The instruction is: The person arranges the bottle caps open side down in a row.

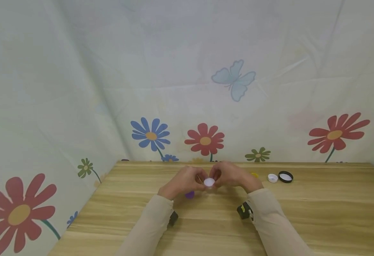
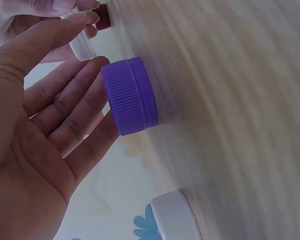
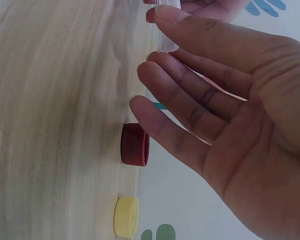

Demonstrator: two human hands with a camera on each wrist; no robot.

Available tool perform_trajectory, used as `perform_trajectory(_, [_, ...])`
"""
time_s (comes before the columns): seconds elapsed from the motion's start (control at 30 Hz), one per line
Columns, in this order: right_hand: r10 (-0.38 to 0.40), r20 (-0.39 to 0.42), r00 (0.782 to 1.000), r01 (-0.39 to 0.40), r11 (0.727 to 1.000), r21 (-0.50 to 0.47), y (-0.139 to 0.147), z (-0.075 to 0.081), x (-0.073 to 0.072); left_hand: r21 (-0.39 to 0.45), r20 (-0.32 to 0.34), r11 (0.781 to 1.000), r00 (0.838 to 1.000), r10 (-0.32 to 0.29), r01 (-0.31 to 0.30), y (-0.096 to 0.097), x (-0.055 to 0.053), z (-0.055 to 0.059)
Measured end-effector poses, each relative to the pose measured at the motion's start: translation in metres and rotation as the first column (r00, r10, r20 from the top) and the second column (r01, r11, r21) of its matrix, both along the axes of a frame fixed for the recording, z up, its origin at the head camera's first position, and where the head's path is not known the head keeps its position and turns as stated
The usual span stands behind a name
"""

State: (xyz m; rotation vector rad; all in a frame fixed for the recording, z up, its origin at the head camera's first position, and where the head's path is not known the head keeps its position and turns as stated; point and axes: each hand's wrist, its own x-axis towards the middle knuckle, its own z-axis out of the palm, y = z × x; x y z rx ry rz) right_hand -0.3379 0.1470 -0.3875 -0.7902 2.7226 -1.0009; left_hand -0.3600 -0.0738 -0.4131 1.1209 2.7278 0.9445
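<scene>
A translucent whitish bottle cap (image 1: 209, 182) with ribbed sides is pinched between both hands, close over the table. My left hand (image 1: 187, 180) grips its left edge with thumb and fingertips; my right hand (image 1: 231, 174) grips the opposite edge. In each wrist view the lower fingers are spread loosely, away from the cap. A purple bottle cap (image 2: 130, 97) stands on the table by the left fingertips. Beyond the right fingers, a dark red cap (image 3: 135, 145) and a yellow cap (image 3: 126, 217) rest on the wood; the right hand hides the red one in the head view.
On the right of the wooden table (image 1: 327, 213) lie a small white cap (image 1: 272, 178) and a black-rimmed lid (image 1: 285, 177). Another white cap (image 2: 176, 216) shows in the left wrist view. A flower-printed cloth (image 1: 174, 71) hangs along the table's back edge.
</scene>
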Motion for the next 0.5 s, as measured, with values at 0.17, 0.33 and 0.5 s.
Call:
perform_trajectory(0.17, [0.010,0.006,1.000,-0.010,1.000,0.014,-0.0004,-0.0005,-0.0003,-0.011,-0.007,1.000,1.000,-0.014,0.014,0.0003,-0.0002,-0.0002])
perform_trajectory(0.33, [0.015,0.016,1.000,-0.015,0.999,0.031,-0.0010,-0.0005,0.0013,-0.032,-0.005,0.999,1.000,-0.015,0.015,0.0012,0.0016,0.0010])
perform_trajectory(0.5, [0.007,0.029,1.000,-0.008,0.999,0.045,-0.0016,-0.0013,0.0038,-0.051,-0.007,0.999,1.000,-0.009,0.008,0.0014,0.0040,0.0009])
